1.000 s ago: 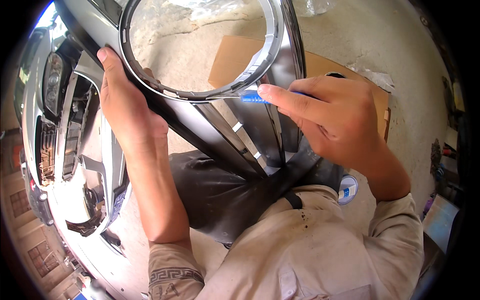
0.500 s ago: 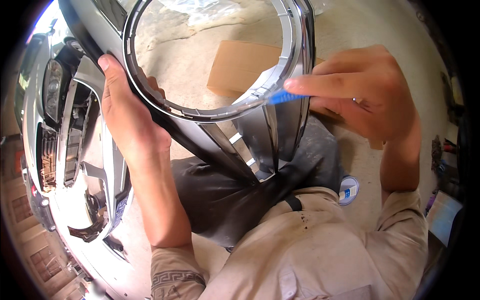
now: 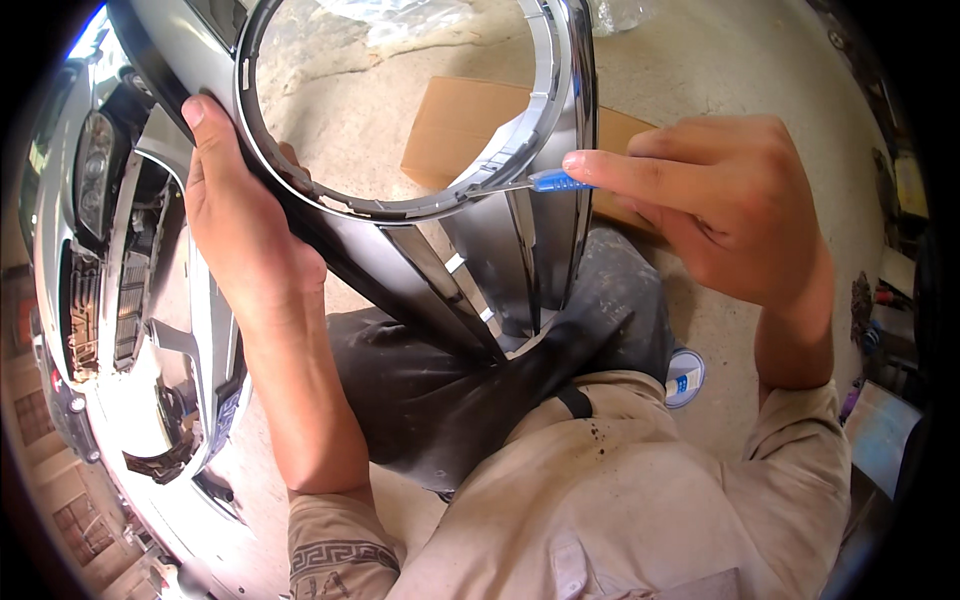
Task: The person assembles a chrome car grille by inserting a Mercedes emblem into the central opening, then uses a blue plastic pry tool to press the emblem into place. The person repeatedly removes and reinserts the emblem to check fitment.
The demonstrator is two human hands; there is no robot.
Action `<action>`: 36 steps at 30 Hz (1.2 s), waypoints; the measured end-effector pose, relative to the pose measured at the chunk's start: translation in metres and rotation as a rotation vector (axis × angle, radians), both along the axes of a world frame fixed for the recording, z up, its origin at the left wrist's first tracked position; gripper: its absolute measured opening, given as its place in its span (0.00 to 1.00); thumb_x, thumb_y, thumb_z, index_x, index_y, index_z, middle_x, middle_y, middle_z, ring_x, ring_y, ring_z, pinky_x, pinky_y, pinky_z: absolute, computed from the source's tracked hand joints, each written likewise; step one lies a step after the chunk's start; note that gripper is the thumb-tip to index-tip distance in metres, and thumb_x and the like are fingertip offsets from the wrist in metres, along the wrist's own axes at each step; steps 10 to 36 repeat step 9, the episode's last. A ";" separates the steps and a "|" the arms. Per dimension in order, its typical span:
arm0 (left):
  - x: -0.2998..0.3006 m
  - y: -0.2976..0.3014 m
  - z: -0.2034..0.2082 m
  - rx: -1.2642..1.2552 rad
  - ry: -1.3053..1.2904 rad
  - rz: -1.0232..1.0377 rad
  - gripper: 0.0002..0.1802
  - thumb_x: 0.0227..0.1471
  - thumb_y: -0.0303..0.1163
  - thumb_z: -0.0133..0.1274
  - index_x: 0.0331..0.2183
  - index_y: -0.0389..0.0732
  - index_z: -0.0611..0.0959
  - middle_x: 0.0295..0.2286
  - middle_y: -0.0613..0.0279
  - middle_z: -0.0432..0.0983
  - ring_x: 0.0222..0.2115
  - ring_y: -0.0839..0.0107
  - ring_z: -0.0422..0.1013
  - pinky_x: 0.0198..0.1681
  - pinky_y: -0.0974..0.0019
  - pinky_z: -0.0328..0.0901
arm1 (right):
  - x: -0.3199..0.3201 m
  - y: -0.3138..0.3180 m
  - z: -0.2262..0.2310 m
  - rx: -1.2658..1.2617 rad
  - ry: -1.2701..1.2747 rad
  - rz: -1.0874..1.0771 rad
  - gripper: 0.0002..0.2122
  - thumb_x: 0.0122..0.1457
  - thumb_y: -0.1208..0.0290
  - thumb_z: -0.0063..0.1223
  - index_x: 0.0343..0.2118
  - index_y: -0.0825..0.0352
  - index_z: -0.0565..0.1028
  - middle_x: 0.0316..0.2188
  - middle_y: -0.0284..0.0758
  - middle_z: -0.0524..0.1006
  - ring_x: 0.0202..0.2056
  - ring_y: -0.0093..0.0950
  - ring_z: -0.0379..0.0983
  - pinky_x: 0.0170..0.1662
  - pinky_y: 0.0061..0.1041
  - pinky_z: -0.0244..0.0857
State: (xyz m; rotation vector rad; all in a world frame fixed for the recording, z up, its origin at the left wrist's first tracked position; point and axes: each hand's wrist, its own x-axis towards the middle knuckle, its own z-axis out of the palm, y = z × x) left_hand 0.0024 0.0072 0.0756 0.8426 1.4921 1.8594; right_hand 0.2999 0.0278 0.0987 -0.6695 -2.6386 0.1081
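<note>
A silver-and-black car grille [image 3: 480,265] with a large round opening stands tilted over my lap, its slats narrowing toward my legs. My left hand [image 3: 245,215] is closed on the left side of the grille; its thumb lies along the outside, and fingertips show inside the ring [image 3: 375,208]. In my right hand [image 3: 725,205] a small blue-handled knife [image 3: 556,181] is pinched between thumb and fingers. Its thin metal blade points left and lies at the ring's lower right rim. Whether the tip cuts into the rim cannot be made out.
Beyond the grille a flat cardboard box [image 3: 450,120] lies on the concrete floor, with clear plastic wrap [image 3: 395,20] farther off. To the left stands a silver car with its front opened up [image 3: 105,220]. A round white-and-blue container [image 3: 685,378] is by my right leg.
The grille and both hands have shifted slightly left in the picture. The knife has swung from a slant to nearly level, and its blade shows more clearly against the rim.
</note>
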 end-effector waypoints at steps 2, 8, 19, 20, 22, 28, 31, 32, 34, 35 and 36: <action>0.000 -0.001 -0.001 -0.005 0.012 -0.014 0.20 0.68 0.49 0.48 0.32 0.43 0.79 0.21 0.73 0.70 0.19 0.82 0.63 0.24 0.75 0.59 | -0.003 -0.004 0.007 0.069 -0.079 -0.028 0.16 0.49 0.79 0.63 0.43 0.60 0.84 0.20 0.31 0.75 0.18 0.31 0.68 0.20 0.29 0.57; 0.007 0.001 0.001 0.012 -0.019 0.014 0.22 0.67 0.49 0.49 0.39 0.37 0.82 0.29 0.69 0.78 0.27 0.81 0.71 0.32 0.76 0.65 | -0.030 -0.019 0.042 0.244 -0.464 -0.071 0.24 0.46 0.78 0.62 0.50 0.57 0.81 0.24 0.28 0.77 0.23 0.30 0.71 0.28 0.33 0.60; 0.007 0.001 0.000 0.014 -0.022 0.008 0.23 0.67 0.49 0.49 0.40 0.36 0.82 0.30 0.68 0.79 0.28 0.81 0.72 0.33 0.75 0.66 | -0.029 -0.019 0.042 0.242 -0.465 -0.075 0.24 0.46 0.78 0.62 0.50 0.57 0.81 0.24 0.28 0.77 0.23 0.30 0.71 0.28 0.33 0.60; 0.007 0.001 0.000 0.014 -0.022 0.008 0.23 0.67 0.49 0.49 0.40 0.36 0.82 0.30 0.68 0.79 0.28 0.81 0.72 0.33 0.75 0.66 | -0.029 -0.019 0.042 0.242 -0.465 -0.075 0.24 0.46 0.78 0.62 0.50 0.57 0.81 0.24 0.28 0.77 0.23 0.30 0.71 0.28 0.33 0.60; 0.007 0.001 0.000 0.014 -0.022 0.008 0.23 0.67 0.49 0.49 0.40 0.36 0.82 0.30 0.68 0.79 0.28 0.81 0.72 0.33 0.75 0.66 | -0.029 -0.019 0.042 0.242 -0.465 -0.075 0.24 0.46 0.78 0.62 0.50 0.57 0.81 0.24 0.28 0.77 0.23 0.30 0.71 0.28 0.33 0.60; 0.007 0.001 0.000 0.014 -0.022 0.008 0.23 0.67 0.49 0.49 0.40 0.36 0.82 0.30 0.68 0.79 0.28 0.81 0.72 0.33 0.75 0.66 | -0.029 -0.019 0.042 0.242 -0.465 -0.075 0.24 0.46 0.78 0.62 0.50 0.57 0.81 0.24 0.28 0.77 0.23 0.30 0.71 0.28 0.33 0.60; 0.007 0.001 0.000 0.014 -0.022 0.008 0.23 0.67 0.49 0.49 0.40 0.36 0.82 0.30 0.68 0.79 0.28 0.81 0.72 0.33 0.75 0.66 | -0.029 -0.019 0.042 0.242 -0.465 -0.075 0.24 0.46 0.78 0.62 0.50 0.57 0.81 0.24 0.28 0.77 0.23 0.30 0.71 0.28 0.33 0.60; 0.007 0.001 0.000 0.014 -0.022 0.008 0.23 0.67 0.49 0.49 0.40 0.36 0.82 0.30 0.68 0.79 0.28 0.81 0.72 0.33 0.75 0.66 | -0.029 -0.019 0.042 0.242 -0.465 -0.075 0.24 0.46 0.78 0.62 0.50 0.57 0.81 0.24 0.28 0.77 0.23 0.30 0.71 0.28 0.33 0.60; 0.007 0.001 0.000 0.014 -0.022 0.008 0.23 0.67 0.49 0.49 0.40 0.36 0.82 0.30 0.68 0.79 0.28 0.81 0.72 0.33 0.75 0.66 | -0.029 -0.019 0.042 0.242 -0.465 -0.075 0.24 0.46 0.78 0.62 0.50 0.57 0.81 0.24 0.28 0.77 0.23 0.30 0.71 0.28 0.33 0.60; 0.007 0.001 0.000 0.014 -0.022 0.008 0.23 0.67 0.49 0.49 0.40 0.36 0.82 0.30 0.68 0.79 0.28 0.81 0.72 0.33 0.75 0.66 | -0.029 -0.019 0.042 0.242 -0.465 -0.075 0.24 0.46 0.78 0.62 0.50 0.57 0.81 0.24 0.28 0.77 0.23 0.30 0.71 0.28 0.33 0.60; 0.007 0.001 0.000 0.014 -0.022 0.008 0.23 0.67 0.49 0.49 0.40 0.36 0.82 0.30 0.68 0.79 0.28 0.81 0.72 0.33 0.75 0.66 | -0.029 -0.019 0.042 0.242 -0.465 -0.075 0.24 0.46 0.78 0.62 0.50 0.57 0.81 0.24 0.28 0.77 0.23 0.30 0.71 0.28 0.33 0.60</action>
